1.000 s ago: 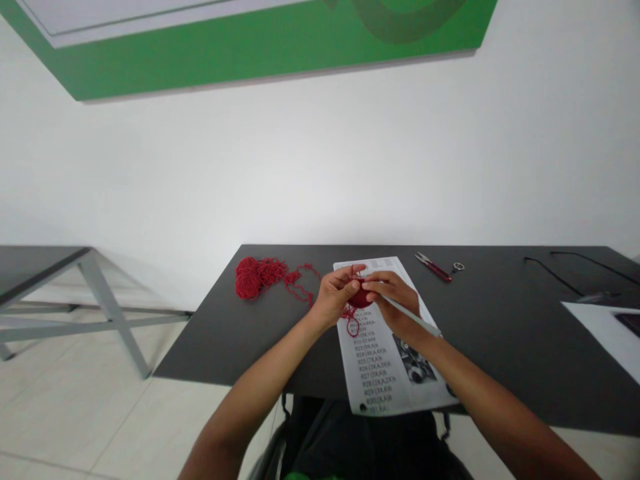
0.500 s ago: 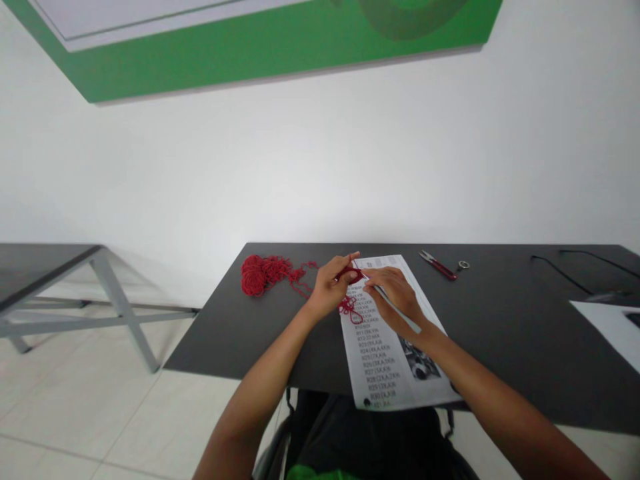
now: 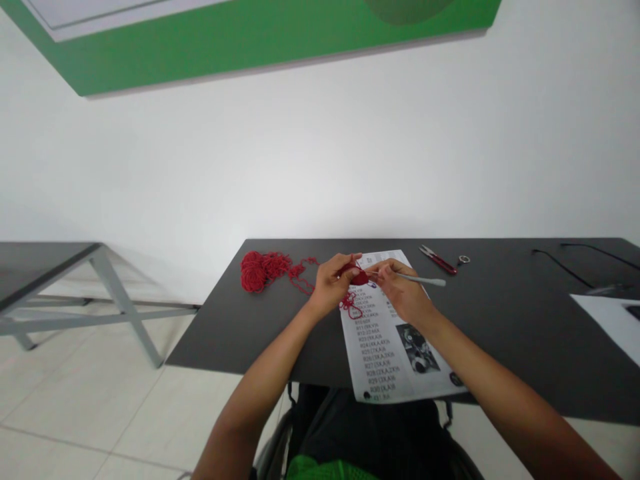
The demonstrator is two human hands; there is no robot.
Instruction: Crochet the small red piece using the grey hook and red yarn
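Note:
Between thumb and fingers, my left hand [image 3: 332, 285] pinches a small red crocheted piece [image 3: 359, 276]. My right hand [image 3: 403, 291] holds a crochet hook [image 3: 429, 281], its grey handle sticking out to the right and its thin metal shaft reaching the red piece. A small purple item [image 3: 372, 285] shows at the piece's lower right edge. Loose red yarn [image 3: 353, 307] lies below my left hand on a printed sheet [image 3: 373, 347]. From there and from the left, strands lead to a red yarn ball [image 3: 254, 272].
Red-handled thread snips [image 3: 439, 261] and a small ring [image 3: 463, 259] lie at the back of the dark table [image 3: 500, 320]. Glasses [image 3: 565, 267] and a white sheet [image 3: 607, 323] are on the right. Another table [image 3: 40, 263] stands at the left.
The hook has swung from slanting down along my right palm to lying nearly level, handle to the right. My right hand has turned with it. The purple item has come into view.

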